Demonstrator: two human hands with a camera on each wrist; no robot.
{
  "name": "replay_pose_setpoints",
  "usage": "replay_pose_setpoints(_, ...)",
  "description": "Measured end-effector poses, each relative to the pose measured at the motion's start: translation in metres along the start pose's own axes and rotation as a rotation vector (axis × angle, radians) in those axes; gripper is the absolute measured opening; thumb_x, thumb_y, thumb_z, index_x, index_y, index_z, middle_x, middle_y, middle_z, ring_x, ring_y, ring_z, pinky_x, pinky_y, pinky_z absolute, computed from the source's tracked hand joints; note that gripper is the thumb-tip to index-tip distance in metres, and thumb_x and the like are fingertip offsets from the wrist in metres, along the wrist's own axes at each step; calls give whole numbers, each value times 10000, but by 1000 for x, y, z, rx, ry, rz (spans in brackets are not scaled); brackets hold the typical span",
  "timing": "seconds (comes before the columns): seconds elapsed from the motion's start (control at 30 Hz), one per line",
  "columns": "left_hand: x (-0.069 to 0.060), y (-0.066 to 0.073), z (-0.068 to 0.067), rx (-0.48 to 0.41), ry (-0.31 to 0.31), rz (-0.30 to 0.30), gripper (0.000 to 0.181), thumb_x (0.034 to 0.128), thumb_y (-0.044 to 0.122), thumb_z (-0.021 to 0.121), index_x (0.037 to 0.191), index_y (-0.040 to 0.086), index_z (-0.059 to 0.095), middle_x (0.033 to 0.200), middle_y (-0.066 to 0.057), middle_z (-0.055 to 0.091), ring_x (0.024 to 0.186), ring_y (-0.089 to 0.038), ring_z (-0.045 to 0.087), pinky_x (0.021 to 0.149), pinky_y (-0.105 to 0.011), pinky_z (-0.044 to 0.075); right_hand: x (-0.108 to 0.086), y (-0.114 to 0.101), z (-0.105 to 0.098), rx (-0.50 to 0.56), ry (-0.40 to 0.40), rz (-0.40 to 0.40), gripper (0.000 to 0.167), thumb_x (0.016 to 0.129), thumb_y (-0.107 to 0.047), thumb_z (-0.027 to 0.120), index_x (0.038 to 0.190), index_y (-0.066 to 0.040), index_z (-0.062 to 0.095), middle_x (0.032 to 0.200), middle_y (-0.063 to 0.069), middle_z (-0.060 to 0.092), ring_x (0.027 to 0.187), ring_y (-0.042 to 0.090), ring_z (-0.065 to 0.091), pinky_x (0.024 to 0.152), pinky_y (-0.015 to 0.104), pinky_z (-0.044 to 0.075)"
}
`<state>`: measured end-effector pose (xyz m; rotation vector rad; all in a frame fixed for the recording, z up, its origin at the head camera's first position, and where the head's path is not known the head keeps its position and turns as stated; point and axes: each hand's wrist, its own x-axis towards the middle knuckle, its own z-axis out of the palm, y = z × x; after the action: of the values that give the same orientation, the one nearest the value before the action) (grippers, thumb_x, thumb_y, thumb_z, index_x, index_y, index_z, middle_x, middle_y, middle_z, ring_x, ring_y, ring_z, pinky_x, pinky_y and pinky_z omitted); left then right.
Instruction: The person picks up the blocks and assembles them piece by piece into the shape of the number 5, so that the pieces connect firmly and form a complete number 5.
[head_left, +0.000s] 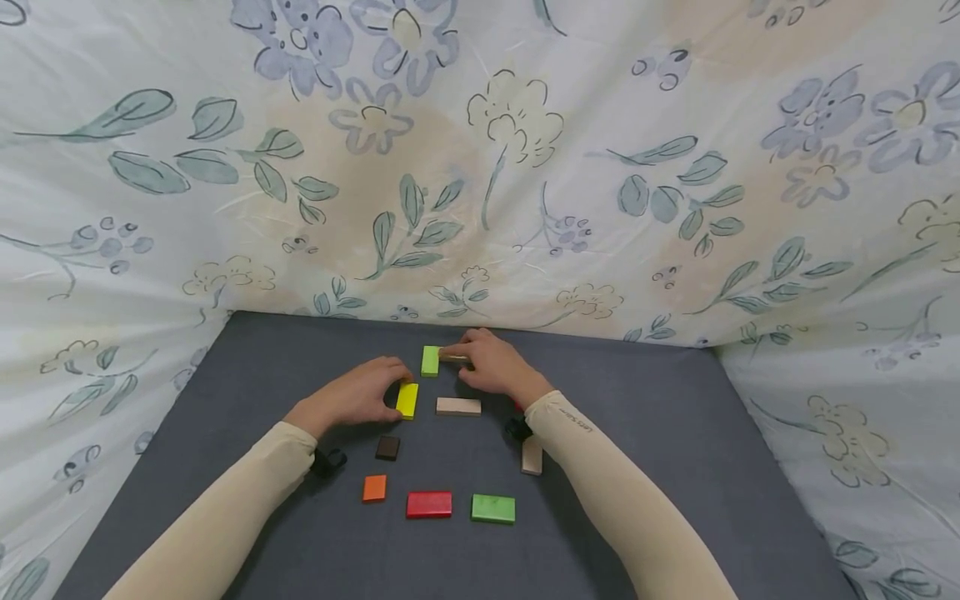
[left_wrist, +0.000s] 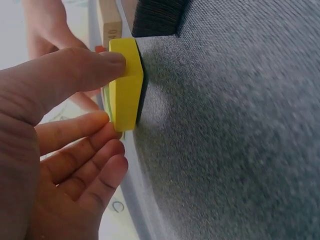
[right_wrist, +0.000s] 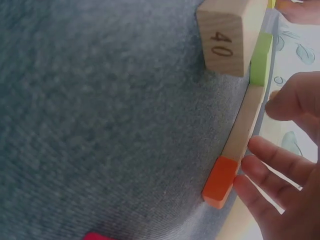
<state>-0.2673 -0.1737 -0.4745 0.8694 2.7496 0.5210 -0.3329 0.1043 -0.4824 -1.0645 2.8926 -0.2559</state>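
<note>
In the head view, my left hand (head_left: 356, 393) pinches a yellow block (head_left: 407, 401) near its ends. The left wrist view has the thumb on the yellow block (left_wrist: 127, 95) and fingertips at its other end. My right hand (head_left: 497, 363) lies over a thin wooden block (head_left: 454, 359) beside a light green block (head_left: 430, 361). In the right wrist view, that wooden block (right_wrist: 243, 122) stands in line between the green block (right_wrist: 261, 60) and an orange block (right_wrist: 220, 181). The right fingers are extended beside the wooden and orange blocks, thumb apart.
Nearer than the hands lie a wooden block (head_left: 458, 407), a dark brown block (head_left: 387, 448), an orange block (head_left: 374, 488), a red block (head_left: 429, 504) and a green block (head_left: 493, 509). Another wooden block (head_left: 532, 457) is by the right forearm. Floral cloth (head_left: 480, 208) borders the grey surface.
</note>
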Motion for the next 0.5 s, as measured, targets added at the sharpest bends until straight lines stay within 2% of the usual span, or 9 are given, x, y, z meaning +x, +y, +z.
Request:
replay_pose_setpoints(0.2,6,2,2,-2,7,2,554,917,260,890,1393,55,693,1392,-97,639,1293,-300,586,1137,-507,477,1,-2,0,-70,-35,-10,522,1063,-222,646,1562,-373,606,1337,49,595,1113,211,524,915,398,521)
replay_pose_setpoints(0.5,13,8,3,11,30,5,560,908,242,905,1380,28,692,1340,-108,643,1202,-283,617,1101,-495,510,1,-6,-1,-98,-51,-9,524,1073,-203,657,1567,-368,603,1339,50,589,1112,212,516,947,393,521)
